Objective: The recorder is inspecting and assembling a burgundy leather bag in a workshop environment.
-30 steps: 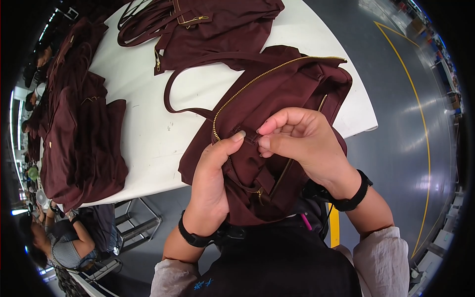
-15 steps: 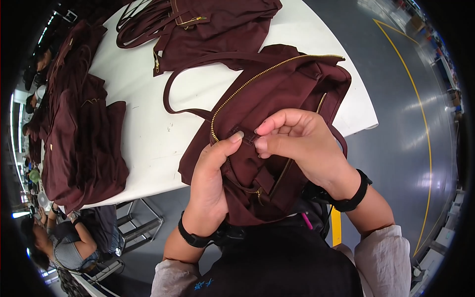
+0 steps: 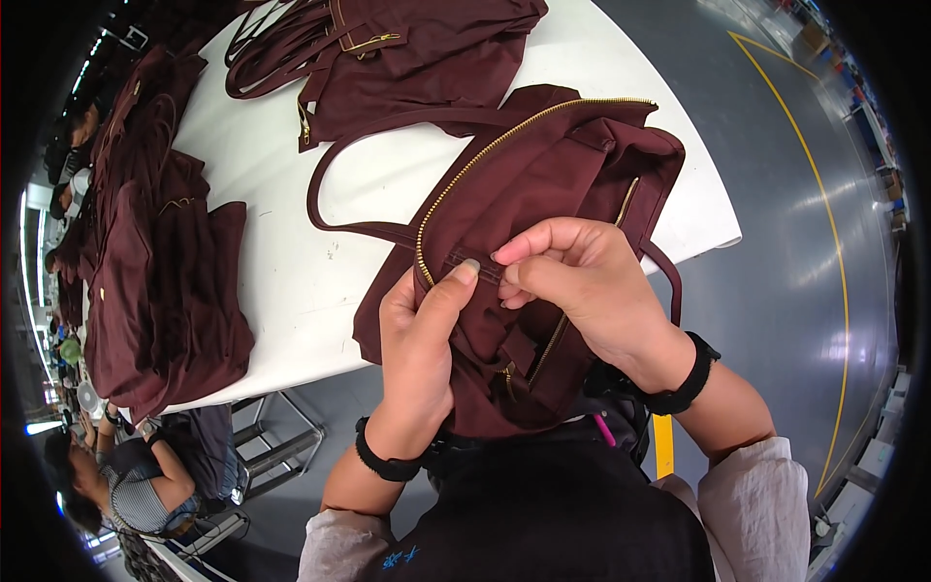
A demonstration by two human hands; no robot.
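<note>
A maroon fabric handbag lies with its zipped mouth open at the near edge of the table, a brass zipper curving along its rim. My left hand is closed over the bag's side, its thumb pressed on a stitched patch of the inner wall and its fingers hidden behind the fabric. Just right of that thumb, my right hand makes a pinch with thumb and forefinger at the patch. Whatever sits between those fingertips is too small to make out. A looped handle rests on the table to the left.
More maroon bags lie at the far side of the white table, and a heap of them covers its left end. A person sits at lower left beside a metal-framed stool. Grey floor with yellow lines runs along the right.
The bag has shifted slightly, and its looped handle has swung a little left. My right hand's fingertips have drawn closer together at the stitched patch. My left hand keeps its hold.
</note>
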